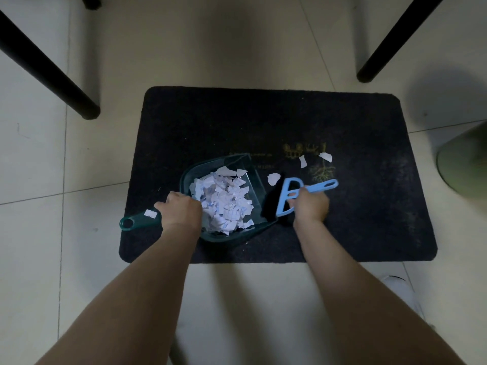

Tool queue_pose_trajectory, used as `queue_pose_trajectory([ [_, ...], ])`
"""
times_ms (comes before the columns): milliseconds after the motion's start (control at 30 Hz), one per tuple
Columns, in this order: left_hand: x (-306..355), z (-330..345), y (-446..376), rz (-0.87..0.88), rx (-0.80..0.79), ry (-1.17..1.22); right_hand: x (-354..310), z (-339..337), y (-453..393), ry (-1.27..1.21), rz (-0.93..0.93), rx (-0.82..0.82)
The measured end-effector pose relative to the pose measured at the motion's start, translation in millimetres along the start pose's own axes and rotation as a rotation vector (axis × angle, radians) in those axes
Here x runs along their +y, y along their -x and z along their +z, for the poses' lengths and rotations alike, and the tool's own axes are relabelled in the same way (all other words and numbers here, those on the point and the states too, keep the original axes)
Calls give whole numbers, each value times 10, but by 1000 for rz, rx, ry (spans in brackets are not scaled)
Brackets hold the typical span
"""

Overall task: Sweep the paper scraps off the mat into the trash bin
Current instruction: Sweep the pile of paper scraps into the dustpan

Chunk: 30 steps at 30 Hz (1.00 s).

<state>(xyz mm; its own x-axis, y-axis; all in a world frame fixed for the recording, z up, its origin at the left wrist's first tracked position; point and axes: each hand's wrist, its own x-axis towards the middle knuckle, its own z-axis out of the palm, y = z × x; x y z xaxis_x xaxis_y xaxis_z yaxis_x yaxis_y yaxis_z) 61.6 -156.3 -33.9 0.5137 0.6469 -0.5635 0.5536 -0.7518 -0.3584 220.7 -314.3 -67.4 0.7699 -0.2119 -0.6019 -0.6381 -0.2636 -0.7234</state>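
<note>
Below, a dark mat (pixel 237 122) lies on the tiled floor (pixel 39 159) between black furniture legs (pixel 52 72); a green curved form at the right edge (pixel 463 164) may be the trash bin, though only a blurred part of it shows. On the mat rests a green dustpan (pixel 253 180), its open mouth turned right toward the brush so that swept paper enters it directly. Most of the paper scraps (pixel 224 201) are already heaped inside the pan. The left hand (pixel 181 209) is closed around the dustpan's handle (pixel 137 221), holding the pan flat against the mat — presumably so scraps cannot slip beneath its lip. The right hand (pixel 311 204) is wrapped around the blue hand brush (pixel 287 198), bristles down just beside the pan's mouth. Three loose scraps (pixel 274 178) lie on the mat beyond the brush, one near the pan's lip and two farther off. A small white label (pixel 150 214) marks the handle. Judged from this, collection is nearly complete — emptying is not yet done.
</note>
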Motion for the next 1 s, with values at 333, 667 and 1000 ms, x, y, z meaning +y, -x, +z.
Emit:
queue_pose_trajectory([
  [333,51,-49,7,-2,-15,21,-294,-125,-144,-40,-113,107],
  [667,64,-47,9,0,-17,19,102,-182,157,-9,-38,-85],
  [1000,74,-41,15,-2,-12,32,46,-35,101,-31,-60,-88],
])
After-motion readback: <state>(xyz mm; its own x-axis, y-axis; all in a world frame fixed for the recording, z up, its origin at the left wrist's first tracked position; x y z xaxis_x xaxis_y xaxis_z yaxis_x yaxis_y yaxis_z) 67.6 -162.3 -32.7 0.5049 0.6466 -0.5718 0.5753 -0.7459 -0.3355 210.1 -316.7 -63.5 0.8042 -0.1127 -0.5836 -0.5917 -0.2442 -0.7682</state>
